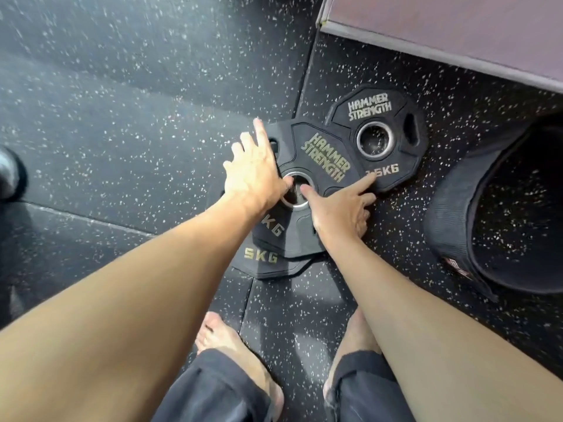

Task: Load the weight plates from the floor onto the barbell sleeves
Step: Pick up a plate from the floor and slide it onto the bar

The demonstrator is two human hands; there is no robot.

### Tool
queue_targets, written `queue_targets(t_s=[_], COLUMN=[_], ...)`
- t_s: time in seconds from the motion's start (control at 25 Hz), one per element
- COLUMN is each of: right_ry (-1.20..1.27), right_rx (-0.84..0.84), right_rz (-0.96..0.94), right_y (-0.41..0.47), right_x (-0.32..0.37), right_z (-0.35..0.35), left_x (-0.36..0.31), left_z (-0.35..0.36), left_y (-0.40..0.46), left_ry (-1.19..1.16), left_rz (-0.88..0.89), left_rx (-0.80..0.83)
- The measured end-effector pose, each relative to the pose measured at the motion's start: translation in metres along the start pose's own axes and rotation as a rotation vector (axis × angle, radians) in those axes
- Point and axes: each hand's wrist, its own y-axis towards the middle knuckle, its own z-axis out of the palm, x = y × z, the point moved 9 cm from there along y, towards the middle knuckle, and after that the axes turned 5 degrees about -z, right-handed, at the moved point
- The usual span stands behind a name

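Black rubber gym flooring (122, 117) with white speckles everywhere, tile seams running out past both hands. Off to the right of the right hand, a black lifting belt (451, 214) curled up on its edge, small patch near its lower end, too blurry to read. Up beyond the right hand, a brownish platform edge (457, 35) with a pale trim. Far left of the left hand, some rounded dark thing (7, 175), mostly cut off.

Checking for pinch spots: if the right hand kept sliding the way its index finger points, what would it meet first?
Probably the smaller plate: the right hand has its index fingertip at that plate's near edge, by the weight marking.
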Motion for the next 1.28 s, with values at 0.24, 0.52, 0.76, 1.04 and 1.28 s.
queue_targets(t_s=[0.24,0.52,0.76,1.04,1.28], right_ry=[-0.012,-0.014,-0.107,-0.047,0.137], right_rx=[-0.043,-0.054,-0.071,-0.23,-0.444], right_rz=[-0.024,-0.126,-0.406,-0.822,-1.194], right_y=[0.005,-0.018,-0.108,-0.274,-0.492], right_x=[-0.004,0.0,0.058,0.211,0.326], right_z=[0.003,-0.022,-0.106,-0.304,-0.522], left_x=[0.004,0.021,0.058,0.072,0.08], left_z=[-0.001,-0.018,-0.103,-0.363,-0.631], left_y=[0.008,-0.029,-0.121,-0.259,-0.462], left_ry=[-0.046,-0.164,-0.358,-0.483,-0.56], left_rz=[-0.054,-0.139,-0.228,-0.302,-0.301], left_rx=[-0.067,-0.044,-0.117,-0.428,-0.828])
